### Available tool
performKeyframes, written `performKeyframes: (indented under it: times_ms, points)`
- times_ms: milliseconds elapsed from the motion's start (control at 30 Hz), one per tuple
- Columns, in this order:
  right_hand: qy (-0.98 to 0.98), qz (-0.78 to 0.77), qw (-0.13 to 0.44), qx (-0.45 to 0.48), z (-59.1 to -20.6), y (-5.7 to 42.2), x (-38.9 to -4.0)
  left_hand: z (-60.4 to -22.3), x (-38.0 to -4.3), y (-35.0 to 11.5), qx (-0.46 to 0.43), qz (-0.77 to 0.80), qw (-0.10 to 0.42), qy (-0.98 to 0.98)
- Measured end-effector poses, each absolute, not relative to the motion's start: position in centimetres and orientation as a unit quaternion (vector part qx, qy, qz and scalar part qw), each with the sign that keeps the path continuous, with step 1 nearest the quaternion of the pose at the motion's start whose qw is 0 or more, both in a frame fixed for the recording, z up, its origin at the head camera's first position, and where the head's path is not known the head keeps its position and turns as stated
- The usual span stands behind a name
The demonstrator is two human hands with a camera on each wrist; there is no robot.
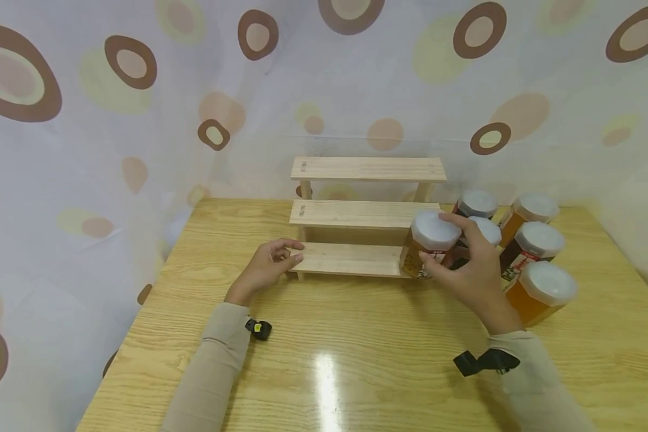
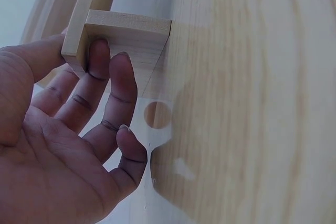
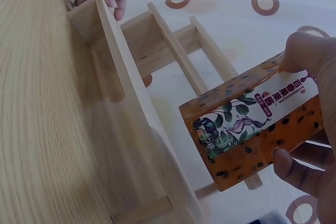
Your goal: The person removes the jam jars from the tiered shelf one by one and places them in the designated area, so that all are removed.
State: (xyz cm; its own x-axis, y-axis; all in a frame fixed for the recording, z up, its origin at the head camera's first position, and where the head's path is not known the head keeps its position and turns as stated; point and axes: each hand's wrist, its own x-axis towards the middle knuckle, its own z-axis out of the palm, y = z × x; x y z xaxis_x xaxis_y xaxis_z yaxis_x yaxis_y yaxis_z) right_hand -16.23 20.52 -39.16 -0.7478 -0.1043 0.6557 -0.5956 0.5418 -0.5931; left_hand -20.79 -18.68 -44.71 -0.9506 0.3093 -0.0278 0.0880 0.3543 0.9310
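Note:
My right hand point(image 1: 472, 273) grips a jar point(image 1: 436, 231) with a white lid, thumb on one side and fingers on the other. In the right wrist view, this jar point(image 3: 247, 129) has orange contents with dark seeds and a fruit-printed label. It is at the right end of the lowest shelf of a three-tier wooden rack point(image 1: 351, 258); whether its base touches the board I cannot tell. My left hand point(image 1: 267, 264) pinches the left end of that lowest shelf. In the left wrist view, the thumb and curled fingers lie on opposite sides of the board point(image 2: 76, 40).
Several more white-lidded jars stand right of the rack, including an amber one point(image 1: 542, 288) nearest me, a dark one with a red label point(image 1: 529, 246) and an orange one point(image 1: 529, 213) behind. The wooden table point(image 1: 302, 336) meets a patterned cloth point(image 1: 356, 78) at the back.

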Motion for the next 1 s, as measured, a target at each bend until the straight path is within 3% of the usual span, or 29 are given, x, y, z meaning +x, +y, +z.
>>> performKeyframes:
  times_ms: [467, 767, 1000]
  points:
    - [-0.828, 0.427, 0.325, 0.165, -37.3, 22.6, -13.0, -44.7, -20.6, -18.6, 0.109, 0.554, 0.103, 0.819]
    - [-0.834, 0.422, 0.33, 0.132, -40.5, 25.5, -13.4, -44.7, -20.7, -18.7, 0.111, 0.547, 0.104, 0.823]
    - [-0.837, 0.418, 0.327, 0.136, -40.7, 26.2, -12.9, -44.7, -20.7, -18.6, 0.111, 0.552, 0.103, 0.82]
